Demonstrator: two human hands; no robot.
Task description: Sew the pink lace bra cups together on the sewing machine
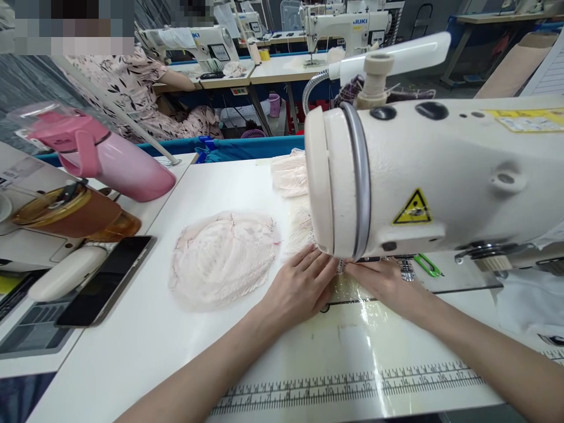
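Both hands, the left hand and right hand, press flat and open on a lace piece under the sewing machine head, its seam seemingly mid-run, while a pile of pink pieces waits on the surface.

Single head-worn camera, looking forward and down across the tabletop. Sewing machine head fills the frame close at 2 o'clock. Ruler strip lies nearest, at 6 o'clock. Other workstations recede toward 12 o'clock.
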